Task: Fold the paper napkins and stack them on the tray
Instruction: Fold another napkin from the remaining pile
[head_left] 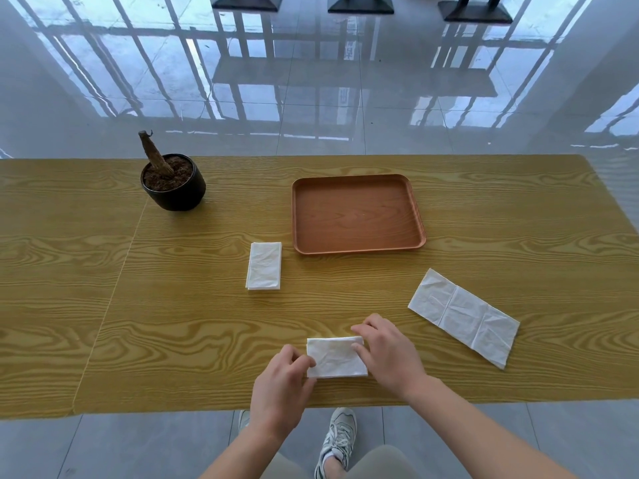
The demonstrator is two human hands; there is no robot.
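Note:
A folded white napkin [337, 357] lies near the table's front edge between my hands. My left hand [281, 382] pinches its left edge with thumb and fingers. My right hand [387, 354] rests on its right edge, fingers bent over the paper. A second folded napkin [264, 266] lies flat just left of the tray's near corner. An unfolded long napkin [463, 318] lies slantwise at the right. The brown wooden tray [356, 248] sits beyond them with nothing in it.
A black pot [174, 193] with soil and a cut brown stem stands at the back left of the yellow wood-grain table [138, 323]. My shoes [340, 440] and the grey floor show below the front edge.

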